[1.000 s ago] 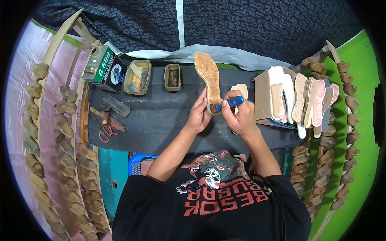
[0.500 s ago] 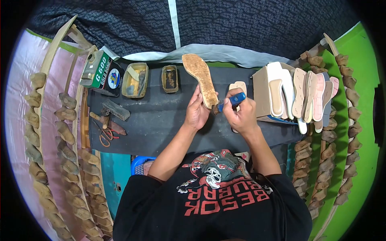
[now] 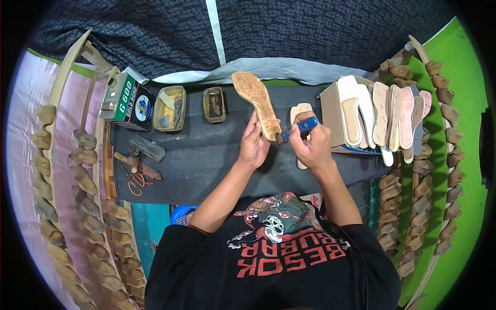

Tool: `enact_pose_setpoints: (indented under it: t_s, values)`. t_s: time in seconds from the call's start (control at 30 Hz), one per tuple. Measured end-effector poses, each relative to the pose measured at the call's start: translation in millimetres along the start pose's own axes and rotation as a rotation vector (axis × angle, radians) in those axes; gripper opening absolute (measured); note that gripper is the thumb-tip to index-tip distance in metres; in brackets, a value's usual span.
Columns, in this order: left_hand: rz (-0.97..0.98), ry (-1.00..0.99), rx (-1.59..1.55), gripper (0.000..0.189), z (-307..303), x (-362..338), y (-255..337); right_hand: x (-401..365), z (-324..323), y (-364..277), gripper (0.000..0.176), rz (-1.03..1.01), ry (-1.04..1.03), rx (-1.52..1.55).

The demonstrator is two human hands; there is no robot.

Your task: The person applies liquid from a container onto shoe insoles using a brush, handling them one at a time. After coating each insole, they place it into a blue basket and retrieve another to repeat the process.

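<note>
My left hand [image 3: 252, 149] is closed on the lower end of a brown shoe insole [image 3: 257, 98], held up over the table with its wider end pointing away from me. The insole's mottled tan face is toward me, and a pale edge runs round it. Gripped in my right hand [image 3: 313, 146] is a blue-handled brush [image 3: 306, 124]. Its dark bristle end touches the narrow end of the insole, beside my left fingertips. Partly hidden behind my right hand, a pale insole [image 3: 299, 110] lies on the table.
A cardboard box [image 3: 334, 116] of several insoles stands right on the dark table [image 3: 206, 165]. At left are a glue can [image 3: 126, 101], two small trays [image 3: 171, 124] [image 3: 214, 119], a hammer [image 3: 133, 161], a sharpening block [image 3: 148, 148] and red-handled pliers [image 3: 137, 182]. Racks of shoe lasts [image 3: 85, 178] flank both sides.
The camera view has shifted slightly, so the table items appear a little lower and further left. Both hands keep their holds, and the brush stays at the insole's narrow end.
</note>
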State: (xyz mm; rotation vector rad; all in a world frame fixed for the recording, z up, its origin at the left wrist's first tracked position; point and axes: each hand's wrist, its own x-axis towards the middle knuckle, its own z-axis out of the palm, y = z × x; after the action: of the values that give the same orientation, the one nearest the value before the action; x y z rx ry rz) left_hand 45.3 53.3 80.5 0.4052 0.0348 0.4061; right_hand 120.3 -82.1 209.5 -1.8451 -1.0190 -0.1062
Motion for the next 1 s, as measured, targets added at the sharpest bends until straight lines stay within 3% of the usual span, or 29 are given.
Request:
enact_pose_setpoints:
  t_s: [0.1,0.23,0.43,0.53,0.67,1.0]
  values:
    - [0.03,-0.018,-0.02,0.064,-1,5,3,-1,0,-4,0.01,-0.097,0.014,0.033]
    - [0.042,-0.03,0.002,0.064,1,10,6,-3,0,-2,0.01,-0.04,0.025,0.024]
    - [0.022,0.007,0.045,0.066,7,5,3,-1,0,-8,0.009,-0.127,0.084,0.03]
    - [0.013,0.009,0.034,0.067,6,2,2,-1,5,2,0.01,0.017,0.039,0.025]
    - [0.015,0.016,0.087,0.063,8,2,3,-5,16,-2,0.01,-0.159,0.104,0.063]
    - [0.002,0.011,0.107,0.065,15,1,2,-7,8,2,0.01,-0.13,0.069,0.017]
